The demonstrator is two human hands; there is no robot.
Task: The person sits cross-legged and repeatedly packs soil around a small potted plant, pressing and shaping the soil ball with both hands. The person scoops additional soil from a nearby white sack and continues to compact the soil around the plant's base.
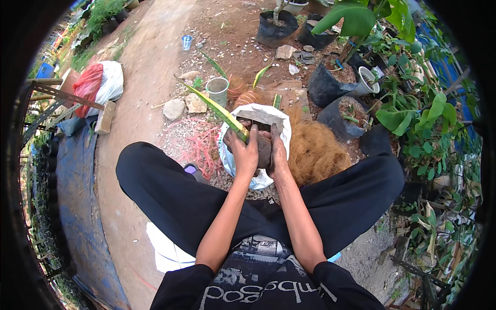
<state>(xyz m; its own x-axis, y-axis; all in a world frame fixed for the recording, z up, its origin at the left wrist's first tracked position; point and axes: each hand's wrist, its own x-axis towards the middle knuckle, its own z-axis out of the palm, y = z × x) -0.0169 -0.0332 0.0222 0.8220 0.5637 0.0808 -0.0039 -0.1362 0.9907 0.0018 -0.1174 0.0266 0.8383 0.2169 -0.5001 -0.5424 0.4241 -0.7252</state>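
A white sack (pixel 283 118) with dark soil inside stands open between my knees. Over its mouth, my left hand (pixel 246 154) and my right hand (pixel 279 151) are cupped round a dark clump of soil (pixel 264 152), one from each side. Soil smears the fingers of both. A long snake plant leaf (pixel 213 107), green with yellow edges, slants up to the left from beside my left hand. Whether its base sits in the clump is hidden by my fingers.
Brown coconut fibre (pixel 318 152) lies right of the sack, with pink plastic string (pixel 200 147) on its left. Beyond stand a clear plastic cup (pixel 217 91) and stones (pixel 174 109). Black plant bags (pixel 276 30) line the right; a red bag (pixel 89 88) rests far left.
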